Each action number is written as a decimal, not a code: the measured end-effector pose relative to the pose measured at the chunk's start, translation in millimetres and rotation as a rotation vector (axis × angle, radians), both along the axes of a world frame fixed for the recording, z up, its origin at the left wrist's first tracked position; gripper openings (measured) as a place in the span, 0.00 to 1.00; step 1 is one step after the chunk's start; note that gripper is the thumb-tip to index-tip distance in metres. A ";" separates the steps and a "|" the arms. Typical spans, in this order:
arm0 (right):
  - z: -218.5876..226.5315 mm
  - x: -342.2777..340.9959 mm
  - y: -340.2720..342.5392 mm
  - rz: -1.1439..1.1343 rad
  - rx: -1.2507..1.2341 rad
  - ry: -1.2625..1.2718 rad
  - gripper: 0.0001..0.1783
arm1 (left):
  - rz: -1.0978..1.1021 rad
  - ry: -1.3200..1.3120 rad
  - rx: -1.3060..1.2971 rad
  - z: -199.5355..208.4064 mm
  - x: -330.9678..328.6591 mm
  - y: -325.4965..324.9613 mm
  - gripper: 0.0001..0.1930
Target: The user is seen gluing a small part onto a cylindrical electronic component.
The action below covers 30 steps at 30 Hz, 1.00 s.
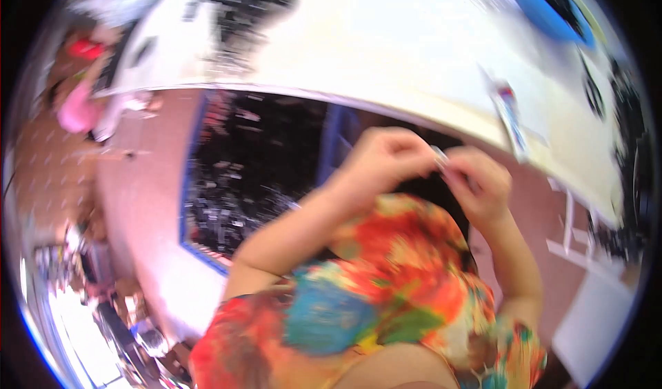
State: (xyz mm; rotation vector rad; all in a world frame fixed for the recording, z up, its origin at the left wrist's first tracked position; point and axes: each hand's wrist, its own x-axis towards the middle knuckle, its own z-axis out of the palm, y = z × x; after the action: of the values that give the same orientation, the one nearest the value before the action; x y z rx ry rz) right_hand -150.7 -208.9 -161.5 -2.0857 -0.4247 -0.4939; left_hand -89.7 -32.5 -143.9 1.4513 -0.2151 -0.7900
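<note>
My left hand [394,156] and my right hand [480,182] meet in front of my body, close to the near edge of the white table [386,58]. Both are closed, fingertips pinched together around a small pale piece [439,156]. Motion blur and the fingers hide most of that piece, so its kind cannot be made out. Beyond my right hand, a slim white and blue tube-like thing [511,121] with a red spot lies at the table's edge.
A blue-rimmed crate [185,210] full of black pieces stands below the table on the left. On the tabletop are a black heap [241,20], a blue basin [534,6] and a black looped thing [592,89]. A white frame [569,227] stands at right.
</note>
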 end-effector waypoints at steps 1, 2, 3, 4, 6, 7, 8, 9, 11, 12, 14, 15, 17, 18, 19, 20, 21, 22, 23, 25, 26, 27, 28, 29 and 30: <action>-3.1 0.3 2.6 -0.008 0.064 0.096 0.10 | -0.050 0.008 -0.035 -6.4 3.7 3.5 0.07; -8.9 -3.6 6.3 -0.085 0.255 0.329 0.09 | -0.081 0.001 -0.113 -9.6 4.6 2.5 0.08; -6.9 -4.5 9.3 -0.071 0.454 0.519 0.07 | -0.103 -0.080 -0.189 -15.2 4.5 0.8 0.09; -3.3 -5.6 7.0 0.006 0.473 0.551 0.06 | -0.101 -0.083 -0.271 -14.1 0.1 -0.3 0.09; -6.8 -7.7 4.0 0.065 0.711 0.673 0.04 | -0.058 -0.166 -0.381 -31.2 -6.1 -4.1 0.06; -2.7 -9.2 0.9 0.082 0.814 0.732 0.03 | -0.079 -0.092 -0.364 -34.8 -7.8 -2.4 0.15; -1.9 -7.7 2.7 0.093 0.812 0.709 0.03 | -0.077 -0.256 -0.316 -47.2 -9.6 -1.0 0.20; -3.6 -6.0 6.9 0.092 0.970 0.725 0.03 | -0.075 -0.414 -0.269 -58.5 -13.5 -1.8 0.26; -5.9 -1.0 12.1 0.088 1.130 0.721 0.02 | -0.205 -0.576 -0.272 -59.6 -19.4 -6.2 0.32; -5.5 1.6 13.6 0.093 1.187 0.717 0.03 | -0.249 -0.558 -0.224 -70.0 -22.6 -8.6 0.29; -5.6 5.0 12.7 0.118 1.288 0.696 0.03 | -0.357 -0.441 -0.195 -79.8 -13.6 -13.7 0.27; -2.5 6.4 11.1 0.118 1.286 0.688 0.03 | -0.460 -0.311 -0.159 -80.6 -9.9 -17.3 0.25; 5.0 6.8 8.9 0.077 1.177 0.418 0.03 | -0.158 -0.435 -0.518 -80.4 -8.1 -26.4 0.18; 8.2 6.5 9.3 -0.007 1.047 0.280 0.03 | -0.128 -0.318 -0.590 -79.0 -3.9 -25.1 0.17; 14.7 5.5 6.2 -0.009 1.044 0.278 0.03 | -0.098 -0.197 -0.657 -65.6 1.7 -22.6 0.16; 23.3 2.5 1.4 -0.021 0.595 0.009 0.04 | -0.098 -0.187 -0.736 -55.6 6.9 -23.3 0.17; 28.4 0.7 -1.3 -0.032 0.138 -0.247 0.04 | -0.105 -0.142 -0.781 -42.4 8.5 -23.7 0.19; 24.6 -0.9 2.4 -0.051 0.076 -0.342 0.07 | -0.091 -0.075 -0.805 -29.9 6.5 -23.5 0.18; 25.9 0.3 1.7 -0.047 0.076 -0.344 0.07 | -0.071 -0.010 -0.830 -20.8 4.4 -23.4 0.18; 29.4 4.3 0.4 0.075 -0.269 -0.546 0.09 | -0.034 -0.100 -0.801 -12.1 -0.9 -27.4 0.17; 25.1 5.6 3.0 0.050 -0.290 -0.565 0.12 | 0.000 -0.185 -0.771 -9.6 -2.4 -28.1 0.15; 22.4 5.6 3.1 0.056 -0.289 -0.569 0.12 | -0.040 -0.113 -0.667 -5.8 -4.1 -22.1 0.12; 20.1 5.6 3.5 0.053 -0.308 -0.531 0.12 | -0.033 -0.084 -0.654 -8.8 -5.6 -19.6 0.11; 19.2 7.4 4.0 0.051 -0.327 -0.493 0.12 | -0.025 -0.054 -0.642 -9.2 -6.7 -16.9 0.09; 25.1 8.5 2.1 0.072 -0.389 -0.462 0.12 | -0.013 -0.058 -0.643 -6.9 -5.9 -14.7 0.09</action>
State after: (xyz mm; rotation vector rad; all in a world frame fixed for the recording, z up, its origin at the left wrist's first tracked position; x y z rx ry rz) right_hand -142.1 -206.8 -136.4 -2.3064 -0.9222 -0.9145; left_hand -95.6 -47.2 -150.8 0.8639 -0.4763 -0.6106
